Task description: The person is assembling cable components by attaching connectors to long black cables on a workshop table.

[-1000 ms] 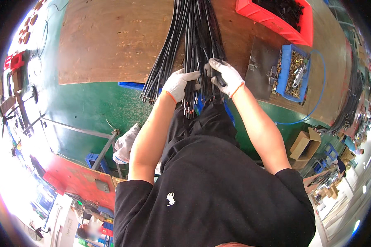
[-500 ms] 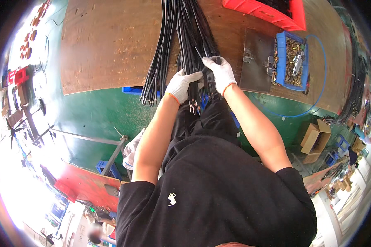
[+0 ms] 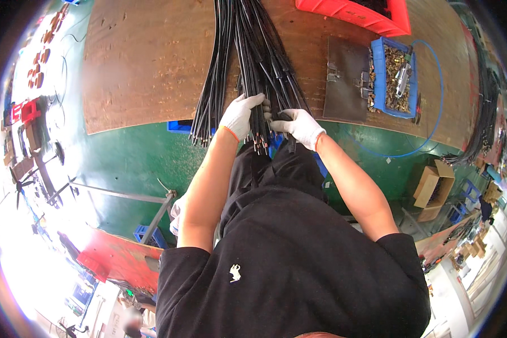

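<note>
Cables [image 3: 247, 56] overhang scuffed brown tabletop [image 3: 146, 67]; green floor [image 3: 132, 163] spreads below.

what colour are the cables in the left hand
The cables in the left hand are black; they show best in the head view.

Cable bundle [image 3: 250, 56]: blocks sideways passage through the middle;
Wooden tabletop [image 3: 146, 73]: offers broad passage left of the bundle, narrower strip to its right;
Blue bin [image 3: 379, 73]: stands well right of the bundle, past a black plate [image 3: 346, 84];
Red crate [image 3: 355, 15]: bars far side, right of the bundle
</note>
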Tool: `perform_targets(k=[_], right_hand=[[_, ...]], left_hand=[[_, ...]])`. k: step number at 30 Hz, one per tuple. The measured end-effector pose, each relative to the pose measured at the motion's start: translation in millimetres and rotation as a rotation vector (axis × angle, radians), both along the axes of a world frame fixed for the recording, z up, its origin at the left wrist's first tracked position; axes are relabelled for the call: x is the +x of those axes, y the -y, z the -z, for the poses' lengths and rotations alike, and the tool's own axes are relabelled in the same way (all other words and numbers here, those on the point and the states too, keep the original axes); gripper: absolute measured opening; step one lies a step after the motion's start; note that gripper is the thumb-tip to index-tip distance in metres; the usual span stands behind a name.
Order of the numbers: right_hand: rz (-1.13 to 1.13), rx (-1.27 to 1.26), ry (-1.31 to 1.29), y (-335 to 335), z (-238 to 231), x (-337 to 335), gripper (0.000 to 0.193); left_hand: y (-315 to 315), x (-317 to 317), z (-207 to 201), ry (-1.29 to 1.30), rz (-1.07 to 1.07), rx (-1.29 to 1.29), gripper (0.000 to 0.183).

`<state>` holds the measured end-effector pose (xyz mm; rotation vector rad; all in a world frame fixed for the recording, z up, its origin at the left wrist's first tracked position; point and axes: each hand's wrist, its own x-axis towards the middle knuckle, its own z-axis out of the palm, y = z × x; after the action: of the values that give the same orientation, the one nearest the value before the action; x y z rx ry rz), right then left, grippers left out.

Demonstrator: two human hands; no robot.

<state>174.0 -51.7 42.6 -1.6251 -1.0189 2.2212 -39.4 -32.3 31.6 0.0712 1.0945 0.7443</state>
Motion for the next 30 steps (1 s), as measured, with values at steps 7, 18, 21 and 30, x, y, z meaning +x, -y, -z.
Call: perform_targets(k=[7,18,21,30], right_hand=[[-0.308,0.116,0.107,28,-32,20,0.056],[-0.401,0.109,0.087,64,-26,49,0.065],[-0.304,0.022,0.065,61,-31,46,0.063],[-0.139,0.335,0.298,22,-7,-4,0.059]], left_hand=[[2,-8,-3,-0.130,0.068,0.036,0.019],[8,11,-3,-0.188,0.025,0.073,0.014],[9,11,5,-0.171,0.010,0.085,0.015],[8,11,-2,-0.441,0.114,0.111,0.023]])
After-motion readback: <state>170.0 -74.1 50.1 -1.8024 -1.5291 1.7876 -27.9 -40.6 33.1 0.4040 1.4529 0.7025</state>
